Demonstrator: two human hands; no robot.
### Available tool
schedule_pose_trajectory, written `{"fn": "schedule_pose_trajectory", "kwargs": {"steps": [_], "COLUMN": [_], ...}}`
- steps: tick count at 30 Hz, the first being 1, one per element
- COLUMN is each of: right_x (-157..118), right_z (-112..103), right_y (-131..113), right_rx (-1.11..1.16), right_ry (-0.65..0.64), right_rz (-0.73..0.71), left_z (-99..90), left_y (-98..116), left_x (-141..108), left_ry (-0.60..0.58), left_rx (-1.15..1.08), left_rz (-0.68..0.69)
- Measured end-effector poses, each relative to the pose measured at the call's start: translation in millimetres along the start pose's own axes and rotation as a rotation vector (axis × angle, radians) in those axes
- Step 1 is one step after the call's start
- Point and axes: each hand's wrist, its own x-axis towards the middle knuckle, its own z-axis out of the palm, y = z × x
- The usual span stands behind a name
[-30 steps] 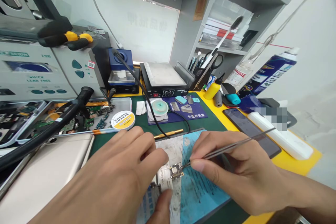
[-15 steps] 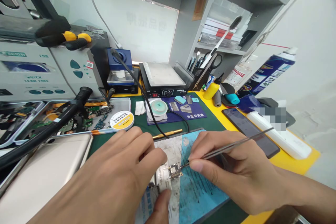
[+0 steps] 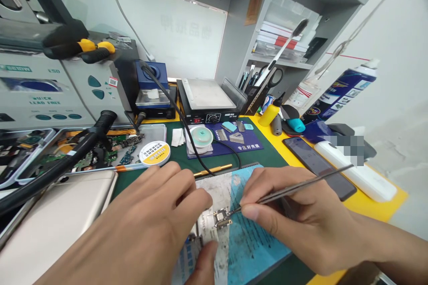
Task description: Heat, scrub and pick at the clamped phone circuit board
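Observation:
My right hand (image 3: 294, 213) pinches a pair of thin metal tweezers (image 3: 294, 187) between thumb and fingers. Their tips touch or nearly touch the right edge of a small circuit board (image 3: 221, 217) with a square silvery chip. To the board's left is my left hand (image 3: 160, 218), its fingers curled and thumb below. Between that thumb and the fingers a small dark metallic piece (image 3: 197, 237) partly shows; most of it is hidden, and I cannot tell whether it joins the board. Beneath both hands lies a stained blue and white pad (image 3: 257, 240).
Behind the pad lie a gold pen-like tool (image 3: 214, 170) and a black cable (image 3: 187, 129). A tray of circuit boards (image 3: 160, 136) and a pale phone shell (image 3: 56, 227) are at left. A hot plate (image 3: 210, 94) stands at the back; a dark phone (image 3: 319, 167) lies right.
The rear end of the tweezers has shifted slightly to the right and down. Both hands and the small board stay almost in place.

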Motion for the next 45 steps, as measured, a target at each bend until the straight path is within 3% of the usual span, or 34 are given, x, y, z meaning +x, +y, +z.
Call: {"fn": "schedule_pose_trajectory", "kwargs": {"steps": [15,45], "right_x": [-8.4,-2.3], "right_z": [-4.7,-4.4], "right_y": [4.5,-0.4], "right_rx": [0.047,-0.03], "right_ry": [0.015,0.02], "right_rz": [0.12,0.106], "left_z": [-2.1,0.3], "left_y": [0.8,-2.0], "left_x": [-1.7,1.1], "left_ry": [-0.031,-0.009], "left_rx": [0.002,0.011], "left_rz": [-0.02,0.011]}}
